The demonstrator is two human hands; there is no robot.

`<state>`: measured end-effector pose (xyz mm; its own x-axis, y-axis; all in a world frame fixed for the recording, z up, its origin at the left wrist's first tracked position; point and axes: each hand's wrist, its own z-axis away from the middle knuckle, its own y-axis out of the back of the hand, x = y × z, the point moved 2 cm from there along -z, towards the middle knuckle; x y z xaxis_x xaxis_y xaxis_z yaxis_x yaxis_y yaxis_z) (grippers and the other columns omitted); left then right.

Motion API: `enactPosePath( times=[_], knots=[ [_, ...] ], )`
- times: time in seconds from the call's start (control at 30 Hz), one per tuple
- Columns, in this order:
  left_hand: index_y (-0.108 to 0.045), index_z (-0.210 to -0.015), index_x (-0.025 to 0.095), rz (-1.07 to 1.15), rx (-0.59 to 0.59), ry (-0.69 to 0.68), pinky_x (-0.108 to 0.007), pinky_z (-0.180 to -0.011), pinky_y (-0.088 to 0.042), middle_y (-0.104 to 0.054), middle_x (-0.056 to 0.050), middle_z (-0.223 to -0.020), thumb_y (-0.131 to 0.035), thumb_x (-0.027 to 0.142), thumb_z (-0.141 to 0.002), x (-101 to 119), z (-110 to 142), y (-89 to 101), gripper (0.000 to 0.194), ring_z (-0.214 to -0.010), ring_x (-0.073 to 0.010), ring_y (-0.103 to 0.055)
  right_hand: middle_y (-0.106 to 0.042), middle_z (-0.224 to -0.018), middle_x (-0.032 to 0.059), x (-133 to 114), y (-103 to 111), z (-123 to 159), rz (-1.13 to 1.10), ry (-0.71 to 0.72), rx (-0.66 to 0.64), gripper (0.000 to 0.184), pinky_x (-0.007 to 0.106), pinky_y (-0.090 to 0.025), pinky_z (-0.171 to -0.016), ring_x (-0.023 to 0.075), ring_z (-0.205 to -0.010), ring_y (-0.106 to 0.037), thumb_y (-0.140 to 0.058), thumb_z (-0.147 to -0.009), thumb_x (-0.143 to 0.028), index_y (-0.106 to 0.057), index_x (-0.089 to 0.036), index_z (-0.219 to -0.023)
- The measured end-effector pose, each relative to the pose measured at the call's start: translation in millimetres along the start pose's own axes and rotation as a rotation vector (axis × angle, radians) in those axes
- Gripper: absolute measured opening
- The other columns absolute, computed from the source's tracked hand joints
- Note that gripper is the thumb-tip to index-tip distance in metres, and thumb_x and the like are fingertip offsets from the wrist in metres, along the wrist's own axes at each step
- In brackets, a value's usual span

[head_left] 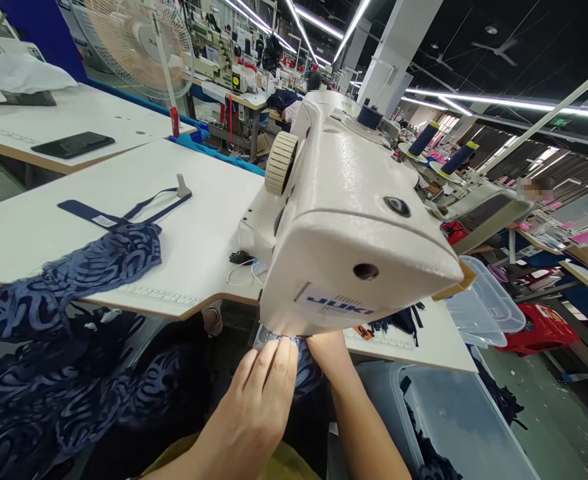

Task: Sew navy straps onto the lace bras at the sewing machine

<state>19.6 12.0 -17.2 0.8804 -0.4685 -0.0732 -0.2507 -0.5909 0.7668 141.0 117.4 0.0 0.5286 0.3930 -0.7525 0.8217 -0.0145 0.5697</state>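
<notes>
A white JUKI sewing machine (359, 247) fills the middle of the view, its head tilted across the picture. Just under its lower edge, my left hand (264, 393) is closed, fingers together on a blue patterned bra (308, 370). Only a small part of that bra shows between my arms. My right hand (328, 348) reaches in behind the machine head, which hides its fingers. Another bra (104, 257) of the same pattern lies on the white table to the left, with its navy strap spread out. Its lower end hangs over the table edge onto more patterned pieces (89, 400).
A ruler strip (159, 293) runs along the front edge of the table. To the right stand a grey plastic bin (454, 400) with dark pieces and a clear tub (489, 300). A phone (74, 144) and a fan (139, 43) are at the back left.
</notes>
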Motion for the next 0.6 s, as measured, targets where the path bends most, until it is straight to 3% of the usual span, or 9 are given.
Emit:
enactPosePath(
  times=[0.33, 0.6],
  knots=[
    [-0.057, -0.124, 0.004, 0.007, -0.005, 0.023, -0.046, -0.096, -0.037, -0.065, -0.015, -0.121, -0.051, 0.014, -0.088, 1, -1, -2.4, 0.038, -0.112, -0.0311, -0.057, -0.073, -0.101, 0.0081, 13, -3, 3, -0.057, -0.057, 0.041, 0.026, 0.035, -0.048, -0.098, 0.0241, -0.114, -0.059, -0.048, -0.084, -0.019, -0.069, -0.020, -0.099],
    [-0.059, -0.122, 0.006, -0.033, 0.011, 0.000, -0.044, -0.094, -0.039, -0.067, -0.014, -0.117, -0.054, 0.013, -0.087, 0, -5, 1.6, 0.036, -0.107, -0.0303, -0.060, -0.073, -0.104, 0.0067, 24, -6, 9, 0.148, 0.047, -0.033, 0.031, 0.035, -0.049, -0.097, 0.0233, -0.111, -0.060, -0.047, -0.081, -0.015, -0.069, -0.020, -0.103]
  ],
)
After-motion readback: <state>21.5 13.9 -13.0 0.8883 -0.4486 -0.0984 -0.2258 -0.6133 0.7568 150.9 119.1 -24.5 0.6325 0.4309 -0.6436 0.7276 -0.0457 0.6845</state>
